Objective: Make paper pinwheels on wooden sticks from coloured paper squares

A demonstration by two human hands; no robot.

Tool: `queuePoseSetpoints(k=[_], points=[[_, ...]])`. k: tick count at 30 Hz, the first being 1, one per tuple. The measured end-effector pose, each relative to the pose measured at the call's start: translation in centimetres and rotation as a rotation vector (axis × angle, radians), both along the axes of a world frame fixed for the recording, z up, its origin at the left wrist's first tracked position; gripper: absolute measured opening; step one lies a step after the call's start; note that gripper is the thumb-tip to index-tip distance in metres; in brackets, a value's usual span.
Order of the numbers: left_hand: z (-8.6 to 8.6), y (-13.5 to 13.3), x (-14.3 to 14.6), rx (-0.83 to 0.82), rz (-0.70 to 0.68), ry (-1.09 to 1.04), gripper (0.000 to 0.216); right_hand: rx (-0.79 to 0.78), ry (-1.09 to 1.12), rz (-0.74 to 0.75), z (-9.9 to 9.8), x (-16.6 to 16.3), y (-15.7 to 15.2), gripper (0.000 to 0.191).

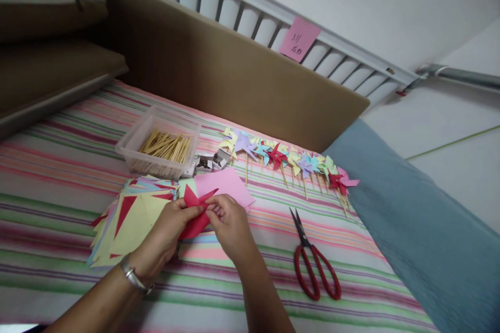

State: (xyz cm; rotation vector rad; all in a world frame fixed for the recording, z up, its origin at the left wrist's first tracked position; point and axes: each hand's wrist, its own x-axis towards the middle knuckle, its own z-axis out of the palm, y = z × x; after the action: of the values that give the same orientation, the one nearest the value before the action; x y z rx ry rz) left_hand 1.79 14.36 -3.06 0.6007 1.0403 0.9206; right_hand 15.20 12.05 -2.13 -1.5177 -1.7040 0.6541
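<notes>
A red paper pinwheel (195, 226), partly folded, is held between both hands above the striped cloth. My left hand (174, 223), with a metal bracelet at the wrist, pinches its left side between thumb and fingers. From the right, my right hand (228, 221) grips the paper near its middle; the fingertips hide whether anything small is there. Beneath and behind my hands lie pink paper sheets (224, 184). To the left spreads a stack of coloured paper squares (142, 213), mostly pale yellow on top. Red-handled scissors (308, 260) lie slightly open to the right.
A clear plastic box (128, 151) of wooden sticks (166, 146) stands behind the paper stack. Beside it are small boxes of metal pins (211, 161). A row of finished pinwheels (277, 156) lies along the cardboard panel (250, 78). Cardboard boxes (50, 73) rise at left.
</notes>
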Motion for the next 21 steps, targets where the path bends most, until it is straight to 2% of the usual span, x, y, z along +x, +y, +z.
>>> queuePoseSetpoints(k=[12, 21], points=[[-0.4, 0.1, 0.0, 0.029, -0.003, 0.008, 0.018, -0.033, 0.033, -0.023, 0.1, 0.0, 0.0, 0.021], [-0.1, 0.4, -0.1, 0.089, -0.004, -0.006, 0.016, -0.118, 0.388, 0.064, 1.3, -0.2, -0.3, 0.014]])
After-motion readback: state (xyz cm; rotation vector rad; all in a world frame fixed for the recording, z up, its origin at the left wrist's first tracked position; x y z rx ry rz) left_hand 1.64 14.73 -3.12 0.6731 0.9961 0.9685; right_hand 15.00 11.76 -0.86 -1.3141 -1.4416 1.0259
